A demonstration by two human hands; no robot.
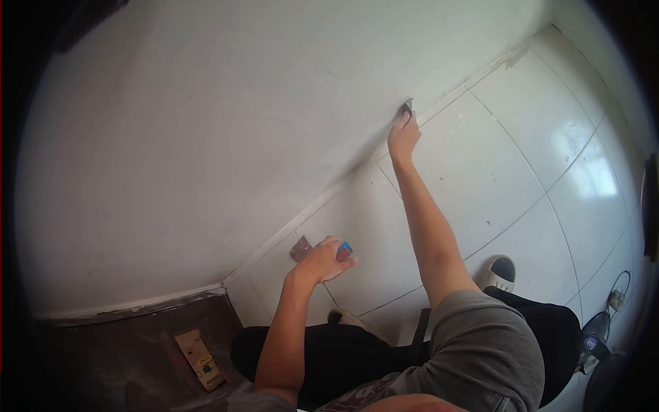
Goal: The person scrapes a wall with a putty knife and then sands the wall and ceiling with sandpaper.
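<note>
My right hand [403,137] is closed on a small dark scraper-like tool [408,108], whose pale edge is against the foot of the white wall [226,144], just above the floor joint. Lower down, my left hand [321,261] is wrapped round a reddish-brown piece with a blue part [344,251]. A reddish-brown flap [301,248] sticks out on the other side of this hand; whether it belongs to the same item is hidden by the fingers.
White floor tiles [473,165] run along the wall. On the dark floor [137,357] at the lower left lies a yellowish box [200,360]. A shoe [500,273] shows beside my knee, and a dark object with a cord [596,329] is at the right.
</note>
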